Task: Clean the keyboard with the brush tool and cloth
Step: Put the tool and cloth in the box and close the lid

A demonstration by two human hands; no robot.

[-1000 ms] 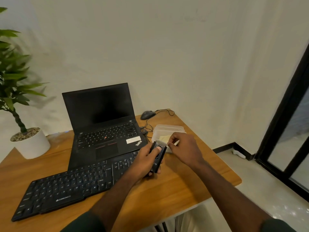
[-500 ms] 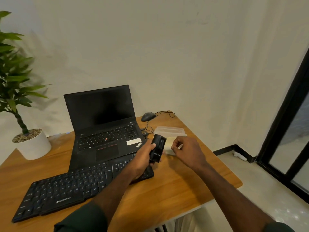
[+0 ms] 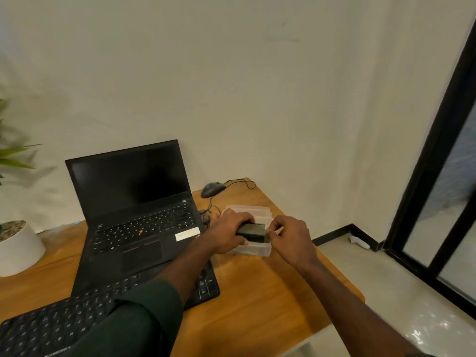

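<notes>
Since half a second ago the brush tool (image 3: 252, 231) has been carried from upright over the counter's (image 3: 257, 292) middle to lying flat over the clear plastic box (image 3: 253, 249), and the view has swung right so the plant is mostly cut off. It's held in the left hand (image 3: 226, 234), whose grip is wrapped around the black body. Its right end is pinched at by the right hand (image 3: 289, 237), fingers curled in; what exactly is caught there can't be made out. Just beside the box sits the open laptop (image 3: 136, 215), with a wired mouse (image 3: 212, 189) behind. Nearer the camera the black keyboard (image 3: 64, 320) is laid, partly hidden under the left sleeve (image 3: 134, 318).
</notes>
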